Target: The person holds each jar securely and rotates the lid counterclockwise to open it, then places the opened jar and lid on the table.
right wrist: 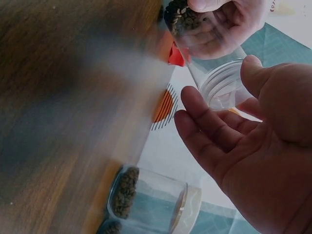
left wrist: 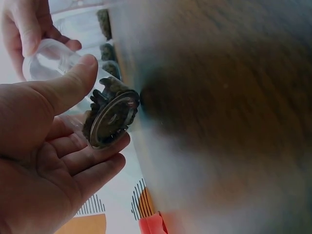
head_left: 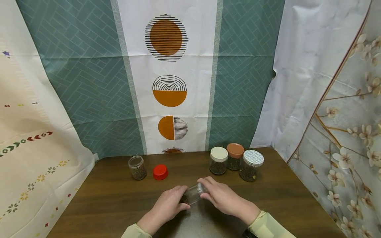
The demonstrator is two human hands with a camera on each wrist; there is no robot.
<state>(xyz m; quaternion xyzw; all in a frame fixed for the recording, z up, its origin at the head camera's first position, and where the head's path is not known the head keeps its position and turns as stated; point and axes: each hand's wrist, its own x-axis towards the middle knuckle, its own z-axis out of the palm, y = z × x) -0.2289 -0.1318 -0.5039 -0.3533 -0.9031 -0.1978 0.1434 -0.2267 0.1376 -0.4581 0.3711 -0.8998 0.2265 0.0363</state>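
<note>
By the curled fingers and thumb of the left hand [head_left: 170,203], the base end of one clear jar [head_left: 194,195] is being gripped; by the thumb and fingers of the right hand [head_left: 223,196], its threaded mouth end is being held. The jar is being held aslant over the table [head_left: 113,201], its long axis running between the hands, mouth pointing right and upward, dark granules being gathered at the base. Beyond, five jars in all being counted, one lidless jar [head_left: 138,168] and one red lid [head_left: 160,172] are being supported at left; at right, three lidded jars: one cream-topped [head_left: 218,162], one orange-brown-topped [head_left: 234,157], one pattern-topped [head_left: 251,166].
</note>
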